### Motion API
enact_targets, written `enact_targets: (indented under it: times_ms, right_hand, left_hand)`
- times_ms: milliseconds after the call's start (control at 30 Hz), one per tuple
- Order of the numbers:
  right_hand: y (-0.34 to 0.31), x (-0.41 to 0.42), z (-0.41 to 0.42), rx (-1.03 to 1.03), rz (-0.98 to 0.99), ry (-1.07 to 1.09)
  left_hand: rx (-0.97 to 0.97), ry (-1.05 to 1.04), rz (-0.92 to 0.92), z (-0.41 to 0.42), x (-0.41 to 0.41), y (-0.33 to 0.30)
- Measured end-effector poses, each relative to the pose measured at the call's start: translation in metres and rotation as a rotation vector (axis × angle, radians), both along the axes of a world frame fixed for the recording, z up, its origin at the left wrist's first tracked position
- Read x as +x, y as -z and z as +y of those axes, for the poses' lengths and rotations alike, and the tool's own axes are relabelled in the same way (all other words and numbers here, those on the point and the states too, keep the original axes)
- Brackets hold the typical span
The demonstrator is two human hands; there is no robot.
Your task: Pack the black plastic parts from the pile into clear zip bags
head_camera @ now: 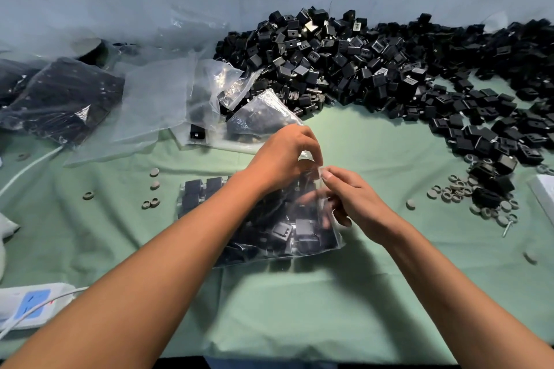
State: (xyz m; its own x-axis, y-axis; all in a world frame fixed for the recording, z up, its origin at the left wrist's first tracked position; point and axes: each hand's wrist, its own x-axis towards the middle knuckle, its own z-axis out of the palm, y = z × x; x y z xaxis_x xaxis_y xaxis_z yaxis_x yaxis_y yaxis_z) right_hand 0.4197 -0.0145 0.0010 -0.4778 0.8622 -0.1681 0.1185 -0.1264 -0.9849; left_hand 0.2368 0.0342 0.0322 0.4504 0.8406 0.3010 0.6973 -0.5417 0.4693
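Zip bag (269, 228) of black parts, flat on green cloth (389, 159), mid-table. Left hand (281, 156) and right hand (356, 198) both pinching its top edge, fingertips curled close together. Big pile of black parts (374, 69) behind, filled bags (60, 99) far left.

- Bag (269, 225): clear zip bag lying flat on the green cloth, centre-near, packed with black parts; its mouth at the far right corner is standing raised.
- Pile (374, 69): black boxy plastic parts, heaped along the far edge, thinning and trailing down the right side.
- Spare bags (156, 99): clear, crumpled, lying left of the pile, mostly empty.
- Full bags (60, 99): dark with parts, lying at far left.
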Motion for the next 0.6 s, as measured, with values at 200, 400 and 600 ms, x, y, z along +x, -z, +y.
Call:
enact_targets:
  times_ms: [200,400,600]
  right_hand:
    - [0.002,0.004,0.0,0.005,-0.004,0.039]
    - [0.002,0.013,0.007,-0.014,-0.083,0.179]
    - [0.016,0.027,0.023,-0.138,-0.009,0.257]
  left_hand:
    - [-0.019,0.007,-0.006,-0.002,-0.001,0.004]
    - [-0.061,-0.058,-0.023,-0.016,0.006,0.017]
    - [-0.077,-0.214,0.021,-0.031,0.011,0.027]
